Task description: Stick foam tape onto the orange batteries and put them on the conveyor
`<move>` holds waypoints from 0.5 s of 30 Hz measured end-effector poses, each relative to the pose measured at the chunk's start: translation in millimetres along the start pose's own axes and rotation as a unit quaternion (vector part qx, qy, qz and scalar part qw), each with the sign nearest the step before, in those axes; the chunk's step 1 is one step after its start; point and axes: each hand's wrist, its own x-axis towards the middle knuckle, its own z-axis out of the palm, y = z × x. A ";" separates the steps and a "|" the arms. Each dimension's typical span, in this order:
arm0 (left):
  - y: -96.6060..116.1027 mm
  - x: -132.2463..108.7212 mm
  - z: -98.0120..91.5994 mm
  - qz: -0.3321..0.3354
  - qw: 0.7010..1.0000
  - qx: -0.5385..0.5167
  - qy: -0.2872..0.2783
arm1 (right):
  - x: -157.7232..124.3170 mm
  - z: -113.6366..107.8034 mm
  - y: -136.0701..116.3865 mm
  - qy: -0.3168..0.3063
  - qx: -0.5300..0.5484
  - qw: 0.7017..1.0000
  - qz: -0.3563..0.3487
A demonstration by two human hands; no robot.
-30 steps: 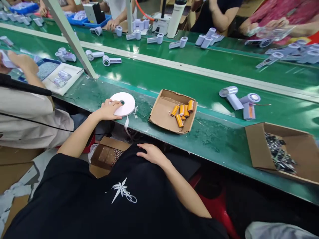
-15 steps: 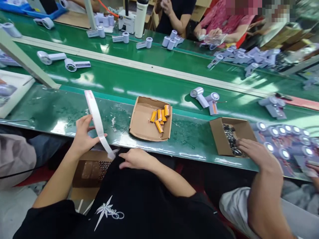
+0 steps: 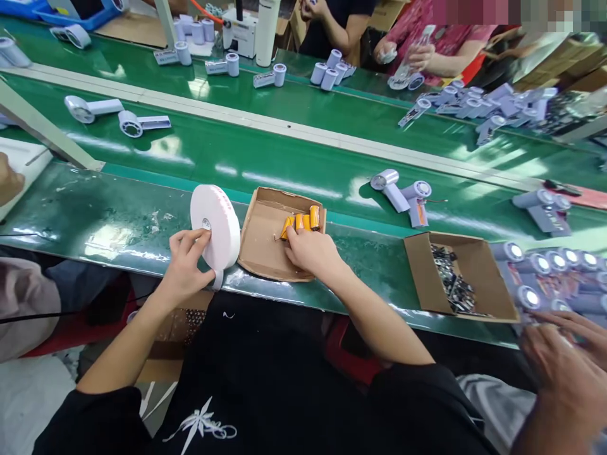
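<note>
The belt [image 3: 284, 158] is glossy green and slick, throwing back the lamps, and its near strip is scuffed and smeared. The roll [image 3: 215, 230] is matt white tape. At three o'clock from it, the tray [image 3: 260, 249] is dull brown cardboard. The cells [image 3: 314, 217] wear shiny orange film. At two o'clock, the fans [image 3: 397, 197] are smooth pale plastic. The shirt [image 3: 284, 392] is matt black cloth.

Left hand [image 3: 186, 260] grips a white tape roll [image 3: 215, 227], held upright on edge at the near lip of the green bench [image 3: 118, 215]. Right hand [image 3: 310, 251] is inside a shallow cardboard tray [image 3: 263, 243], fingertips on the orange cylinders [image 3: 303, 222] at its far side. Further right, an open carton [image 3: 478, 265] of small dark parts. White handheld fan bodies [image 3: 403, 193] lie on the belt beyond. A co-worker's hand [image 3: 562, 363] shows at the lower right.
</note>
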 end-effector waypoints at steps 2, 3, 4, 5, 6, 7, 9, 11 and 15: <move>3.0 0.8 -3.7 0.025 1.000 0.013 0.006 | -2.8 -3.1 4.1 -0.015 0.013 1.000 -0.010; 3.4 1.1 -5.3 0.034 0.999 0.022 0.013 | -3.9 -5.0 5.7 -0.028 0.022 0.999 -0.017; 2.7 1.6 -6.2 0.041 0.998 0.031 0.021 | -4.4 -6.7 6.5 -0.039 0.032 0.998 -0.025; 0.7 2.6 -6.1 0.047 0.998 0.041 0.032 | -3.9 -8.2 6.4 -0.047 0.044 0.997 -0.033; -2.5 4.5 -4.9 0.056 0.996 0.049 0.044 | -2.3 -9.5 5.5 -0.051 0.054 0.996 -0.040; -6.5 7.3 -2.8 0.067 0.995 0.054 0.055 | 0.3 -10.7 4.4 -0.052 0.063 0.996 -0.047; -14.5 14.8 1.6 0.092 0.991 0.057 0.074 | 6.4 -13.1 3.6 -0.049 0.069 0.995 -0.059; -19.0 22.2 3.3 0.105 0.990 0.053 0.084 | 9.3 -15.1 7.2 -0.052 0.067 0.994 -0.070; -11.0 28.8 -6.2 0.088 0.991 0.056 0.084 | -0.9 -16.4 28.5 -0.024 0.181 0.970 -0.158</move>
